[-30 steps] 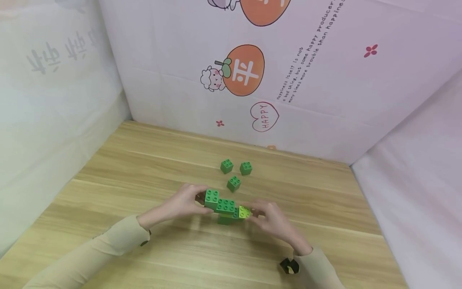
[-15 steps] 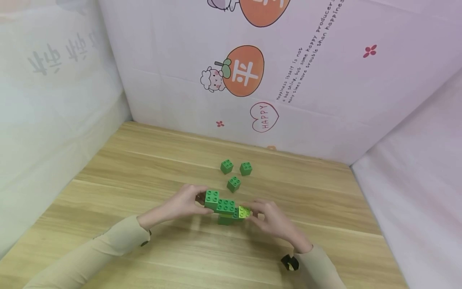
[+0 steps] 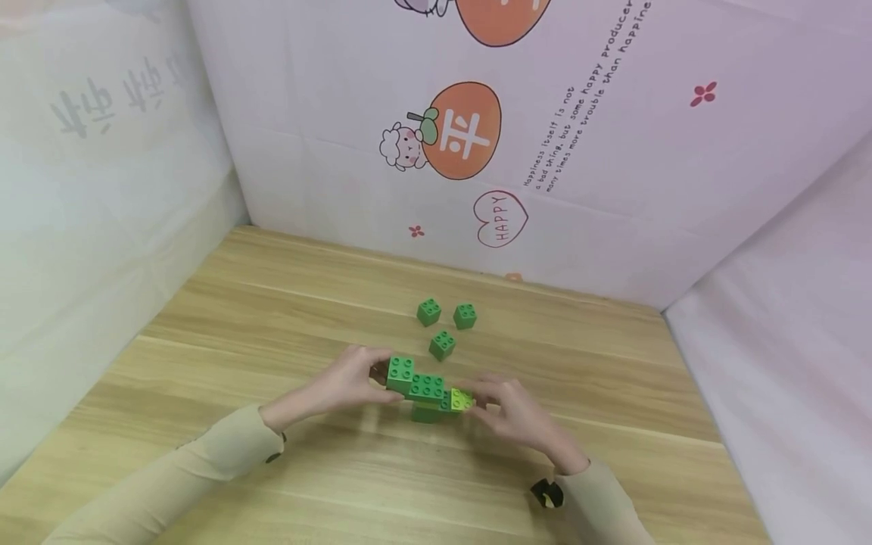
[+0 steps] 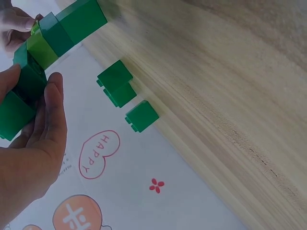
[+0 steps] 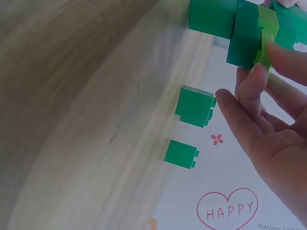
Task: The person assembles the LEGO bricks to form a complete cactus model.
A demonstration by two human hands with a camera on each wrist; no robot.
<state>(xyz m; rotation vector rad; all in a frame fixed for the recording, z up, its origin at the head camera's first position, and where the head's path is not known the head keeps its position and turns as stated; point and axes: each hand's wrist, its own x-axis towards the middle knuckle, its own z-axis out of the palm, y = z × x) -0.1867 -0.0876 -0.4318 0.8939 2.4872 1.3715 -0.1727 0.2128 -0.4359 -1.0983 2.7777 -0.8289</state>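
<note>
A stepped stack of green toy building bricks (image 3: pixel 426 386) stands on the wooden table between the two hands. My left hand (image 3: pixel 347 378) grips its upper left end, thumb and fingers either side of the topmost square brick (image 3: pixel 400 369). At the lower right end, my right hand (image 3: pixel 514 415) pinches a thin lime-green brick (image 3: pixel 460 400) that sits on a dark green one (image 5: pixel 243 36). The left wrist view shows a lighter green brick (image 4: pixel 42 50) between darker ones in the stack. Fingers partly hide both ends.
Three loose square green bricks lie behind the stack: a left one (image 3: pixel 428 312), a right one (image 3: pixel 465 316) and a nearer one (image 3: pixel 443 345). White printed cloth (image 3: pixel 327 182) borders the wooden table (image 3: pixel 327 484) at the back and both sides.
</note>
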